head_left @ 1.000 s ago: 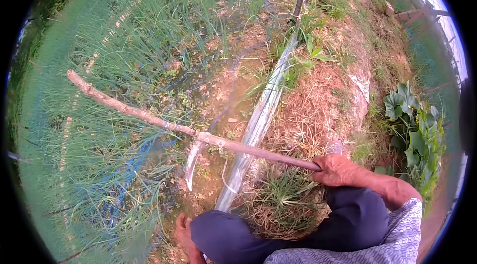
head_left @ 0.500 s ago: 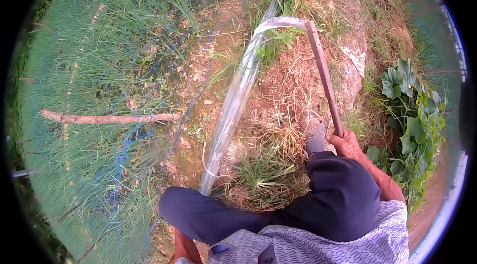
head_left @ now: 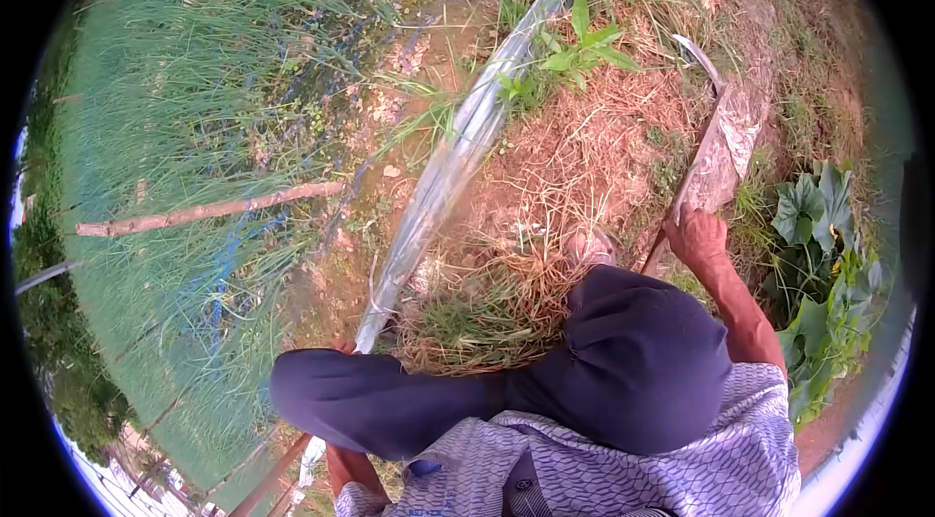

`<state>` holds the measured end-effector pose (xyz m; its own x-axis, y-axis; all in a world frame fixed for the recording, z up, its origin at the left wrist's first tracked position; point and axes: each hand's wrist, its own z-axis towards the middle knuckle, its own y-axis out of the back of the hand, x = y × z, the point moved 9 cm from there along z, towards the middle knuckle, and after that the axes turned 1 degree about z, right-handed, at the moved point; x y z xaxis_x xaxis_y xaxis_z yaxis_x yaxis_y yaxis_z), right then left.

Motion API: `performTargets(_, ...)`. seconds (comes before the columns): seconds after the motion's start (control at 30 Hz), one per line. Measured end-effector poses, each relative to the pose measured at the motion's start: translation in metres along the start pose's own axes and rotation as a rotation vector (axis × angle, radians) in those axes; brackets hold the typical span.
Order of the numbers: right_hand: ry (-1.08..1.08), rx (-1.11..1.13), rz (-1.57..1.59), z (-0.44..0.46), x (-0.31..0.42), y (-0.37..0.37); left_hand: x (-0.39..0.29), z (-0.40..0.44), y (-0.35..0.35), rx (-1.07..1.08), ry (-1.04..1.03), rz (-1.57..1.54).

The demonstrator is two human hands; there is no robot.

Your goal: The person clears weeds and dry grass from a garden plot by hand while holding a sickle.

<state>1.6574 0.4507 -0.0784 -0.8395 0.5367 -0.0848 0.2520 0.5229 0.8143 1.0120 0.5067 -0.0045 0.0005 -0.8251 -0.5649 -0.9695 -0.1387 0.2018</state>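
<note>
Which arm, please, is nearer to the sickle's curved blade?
Right: the right hand grips the sickle's handle, back from the blade; the left arm is farther away, by the left knee.

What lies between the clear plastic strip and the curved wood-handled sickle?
In the head view, brown straw, a leafy green plant and a foot separate strip from sickle.

1. Wears loose trousers [head_left: 643,361], plain dark navy, creased around the knee.
2. Wears shirt [head_left: 672,478], pale grey-white, printed with violet-blue scale shapes.
3. Has right sleeve [head_left: 756,383] in same print, cut short.
4. Shows dark strip [head_left: 521,470] at shirt front, round mark [head_left: 525,485] on it.
5. Shows small blue patch [head_left: 425,467] left of strip.
</note>
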Motion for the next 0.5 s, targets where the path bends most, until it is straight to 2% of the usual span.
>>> performTargets(0.07, 0.101, -0.047, 0.106, 0.043, 0.012, 0.011, 0.000, -0.013, -0.011, -0.027, 0.019, -0.001)
performTargets(0.13, 0.227, -0.010, 0.369, 0.085, 0.056, 0.036, 0.001, -0.024, -0.024, -0.042, 0.043, -0.001)
performTargets(0.2, 0.245, -0.184, 0.647, 0.131, 0.087, 0.057, 0.002, -0.030, -0.037, -0.056, 0.064, 0.003)
performTargets(0.27, 0.351, -0.310, 0.597, 0.161, 0.118, 0.083, 0.003, -0.034, -0.048, -0.071, 0.087, 0.013)
performTargets(0.37, 0.421, -0.302, 0.501, 0.192, 0.153, 0.100, 0.002, -0.042, -0.063, -0.082, 0.111, 0.024)
performTargets(0.5, 0.326, 0.028, 1.053, 0.228, 0.167, 0.057, 0.001, -0.055, -0.072, -0.096, 0.122, 0.038)
